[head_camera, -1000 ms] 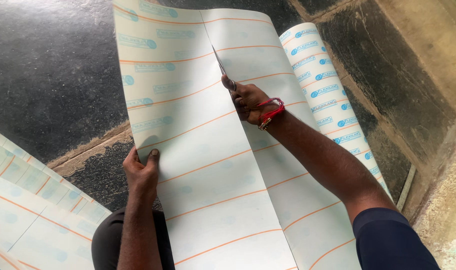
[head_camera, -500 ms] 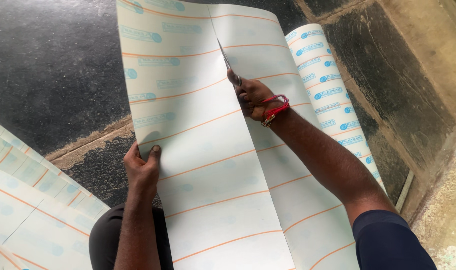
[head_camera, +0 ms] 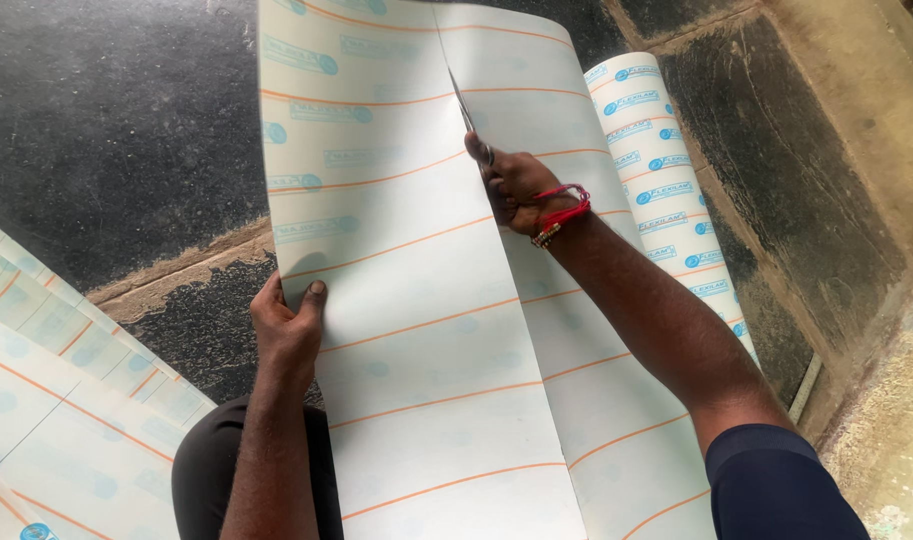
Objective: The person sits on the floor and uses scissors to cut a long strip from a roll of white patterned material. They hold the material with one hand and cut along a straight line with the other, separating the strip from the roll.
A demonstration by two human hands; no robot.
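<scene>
While the left hand (head_camera: 288, 325) pinches the sheet (head_camera: 406, 300) edge, the outstretched right hand (head_camera: 516, 190) grips scissors (head_camera: 463, 105).

A rough workshop-like floor space, seemingly at ground level. The floor (head_camera: 106, 130) is dark speckled stone slabs with sandy, worn joints, bordered on the right by a dusty concrete ledge (head_camera: 856, 130). Large white laminate sheets (head_camera: 416, 330) with orange lines lie spread across it, a roll (head_camera: 666, 190) beside them and more cut sheets (head_camera: 46, 390) at the left edge.

soft daylight, mild sheen on the sheet (head_camera: 416, 300), perhaps slight edge blur.
</scene>
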